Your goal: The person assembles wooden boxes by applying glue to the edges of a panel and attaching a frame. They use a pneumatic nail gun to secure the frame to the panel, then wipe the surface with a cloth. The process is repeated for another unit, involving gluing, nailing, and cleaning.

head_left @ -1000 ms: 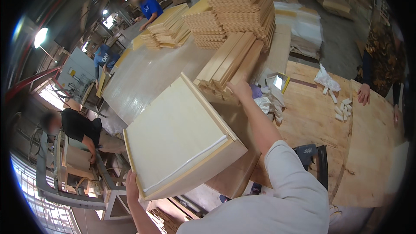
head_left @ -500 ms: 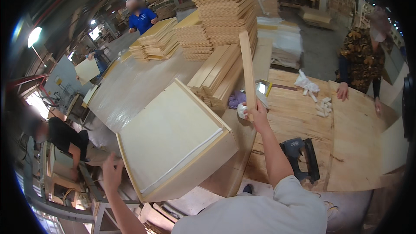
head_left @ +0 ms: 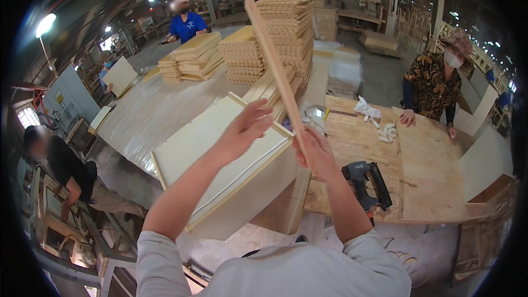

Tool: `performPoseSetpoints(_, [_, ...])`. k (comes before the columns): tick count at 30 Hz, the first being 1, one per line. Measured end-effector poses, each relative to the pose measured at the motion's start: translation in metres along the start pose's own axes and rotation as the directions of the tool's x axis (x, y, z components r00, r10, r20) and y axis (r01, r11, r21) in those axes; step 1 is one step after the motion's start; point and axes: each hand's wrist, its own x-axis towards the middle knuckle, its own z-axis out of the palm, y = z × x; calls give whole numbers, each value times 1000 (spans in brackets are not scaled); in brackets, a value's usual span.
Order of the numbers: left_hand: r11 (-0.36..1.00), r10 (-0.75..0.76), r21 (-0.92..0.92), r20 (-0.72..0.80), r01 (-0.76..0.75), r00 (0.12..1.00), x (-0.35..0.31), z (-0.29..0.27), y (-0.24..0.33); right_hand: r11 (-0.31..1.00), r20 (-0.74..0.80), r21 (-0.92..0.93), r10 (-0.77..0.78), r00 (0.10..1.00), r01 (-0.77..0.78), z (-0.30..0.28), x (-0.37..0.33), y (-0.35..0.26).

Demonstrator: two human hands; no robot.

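My right hand (head_left: 318,151) is closed round the lower end of a long wooden strip (head_left: 273,66), which stands up and leans to the left. My left hand (head_left: 245,132) is raised with its fingers apart, just left of the strip and holding nothing. Beneath it lies a shallow pale wooden box or panel (head_left: 190,151) with raised edging strips. A thin white line (head_left: 242,182), perhaps glue or cord, runs along its near right side. To the right of my right arm, a black nail gun (head_left: 367,186) rests on the wooden worktop (head_left: 352,151).
Stacked wooden slats (head_left: 283,38) and piled panels (head_left: 195,58) stand at the back of the wrapped table (head_left: 143,126). Small white cylinders (head_left: 388,133) lie near a plastic bag (head_left: 367,108). A co-worker (head_left: 434,85) stands at right; others are behind and at left.
My left hand has swung up and right from beside the box to near the strip. The strip, still in my right hand, now leans further left. The view has shifted.
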Motion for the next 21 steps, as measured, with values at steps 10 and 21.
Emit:
performPoseSetpoints(10, [939, -35, -344, -160, -23, 986, -20, -4, 1, 905, 332, 321, 169, 928, -279, 57, -27, -4])
performPoseSetpoints(21, [898, 184, -375, -157, -231, 970, -36, -9, 13, 994, 35, -32, 103, 994, -102, 33, -21, 24])
